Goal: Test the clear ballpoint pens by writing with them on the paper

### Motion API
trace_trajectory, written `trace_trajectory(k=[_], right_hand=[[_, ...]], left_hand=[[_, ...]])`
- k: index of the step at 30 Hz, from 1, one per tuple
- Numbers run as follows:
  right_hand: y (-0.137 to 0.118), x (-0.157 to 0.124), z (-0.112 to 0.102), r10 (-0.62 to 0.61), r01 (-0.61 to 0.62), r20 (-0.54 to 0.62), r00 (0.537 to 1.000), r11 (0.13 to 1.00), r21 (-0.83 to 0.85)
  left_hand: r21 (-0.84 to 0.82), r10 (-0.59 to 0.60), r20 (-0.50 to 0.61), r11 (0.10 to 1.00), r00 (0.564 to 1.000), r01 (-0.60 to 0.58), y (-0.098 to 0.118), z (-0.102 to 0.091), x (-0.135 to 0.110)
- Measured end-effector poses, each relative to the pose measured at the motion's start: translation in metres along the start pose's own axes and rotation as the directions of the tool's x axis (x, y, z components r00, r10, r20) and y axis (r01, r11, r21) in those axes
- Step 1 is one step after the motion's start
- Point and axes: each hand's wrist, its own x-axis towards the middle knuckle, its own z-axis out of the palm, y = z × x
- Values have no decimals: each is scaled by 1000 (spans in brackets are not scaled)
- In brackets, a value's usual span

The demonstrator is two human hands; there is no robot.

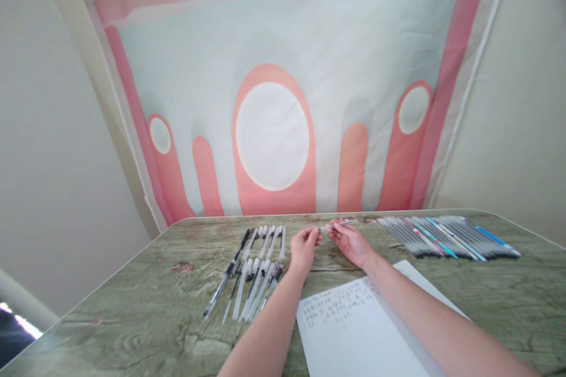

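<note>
A slim, pale pen (348, 222) is held nearly level above the far part of the table, its right end slightly higher. Pinched fingers of my left hand (305, 245) are at its left end, where a small dark tip shows. My right hand (349, 242) grips the barrel between thumb and fingers. To the left of my hands lie several clear pen barrels with caps (266, 241), in an upper row. Closer to me is a second group of pens and pen parts (254, 288), some black.
A white paper sheet (354, 341) with handwriting lies under my right forearm. Several pens in a neat row (446, 238), mostly grey with some pink, teal and blue, lie at the far right of the wood-patterned table (145, 306). A printed cloth (327, 41) hangs behind.
</note>
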Motion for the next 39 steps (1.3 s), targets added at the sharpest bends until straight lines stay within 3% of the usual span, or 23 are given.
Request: trace_trajectory(k=[13, 19, 27, 39], right_hand=[[0, -2, 3, -40, 45, 52, 998, 994, -97], [1, -1, 1, -15, 15, 2, 1000, 983, -183], [0, 0, 1, 26, -38, -71, 997, 985, -168], [1, 1, 2, -15, -10, -149, 989, 985, -172]], left_hand=[[-11, -25, -62, 1000, 998, 24, -5, -3, 1], [10, -8, -51, 1000, 999, 9, -8, -5, 3], [-48, 11, -18, 999, 1000, -12, -4, -3, 2], [-39, -5, 44, 999, 999, 7, 7, 1, -2]])
